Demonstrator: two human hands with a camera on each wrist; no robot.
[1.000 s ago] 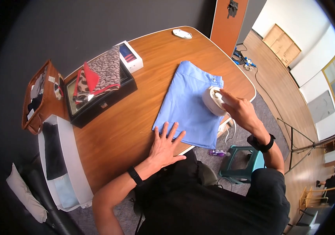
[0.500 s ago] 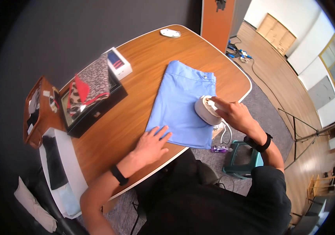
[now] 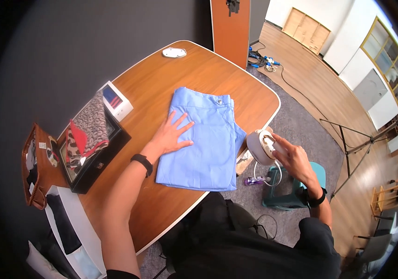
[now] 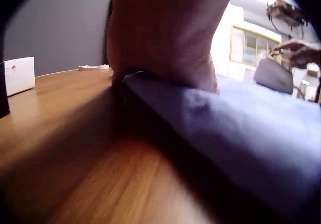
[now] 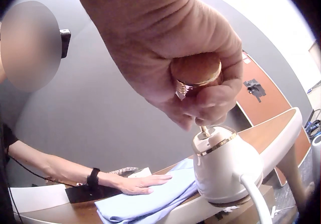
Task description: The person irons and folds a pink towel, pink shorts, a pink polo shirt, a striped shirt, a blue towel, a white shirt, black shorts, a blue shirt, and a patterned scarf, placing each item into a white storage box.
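Note:
Blue folded cloth lies on the wooden table, a button near its top edge; a flap juts from its right side. My left hand rests on its left part with fingers spread, and covers the cloth's edge in the left wrist view. Beyond the cloth's right side, my right hand grips the handle of a white iron, which is off the cloth near the table edge. In the right wrist view the fingers curl round its round-ended handle, above the white body with gold trim and a cord.
On the left stand a black glass-topped box with a patterned scarf, a white box, a brown basket and a white tray. A white object lies at the far edge. A teal stool stands below, right.
My left hand has moved from the cloth's near left corner up onto its left part. The iron, still in my right hand, has come off the cloth to the right. The head view has shifted.

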